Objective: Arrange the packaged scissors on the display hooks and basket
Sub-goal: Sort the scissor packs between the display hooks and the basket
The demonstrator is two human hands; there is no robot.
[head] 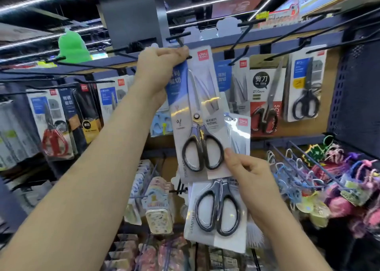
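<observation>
Several hung packs point(265, 98) sat at two o'clock. The left hand point(162, 65) pinched one scissors pack point(197, 110) against the twelve-o'clock hook point(178, 39), seemingly mid-threading; the right hand point(253, 180) gripped a second pack point(218, 215) at five o'clock, unplaced.

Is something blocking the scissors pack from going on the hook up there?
Nothing visible does. The left hand holds the scissors pack, its top right at the black hook, no other pack between them. The right hand grips a second pack lower down.

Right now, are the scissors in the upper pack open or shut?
Shut: the upper scissors have blades together and black handle loops side by side.
</observation>
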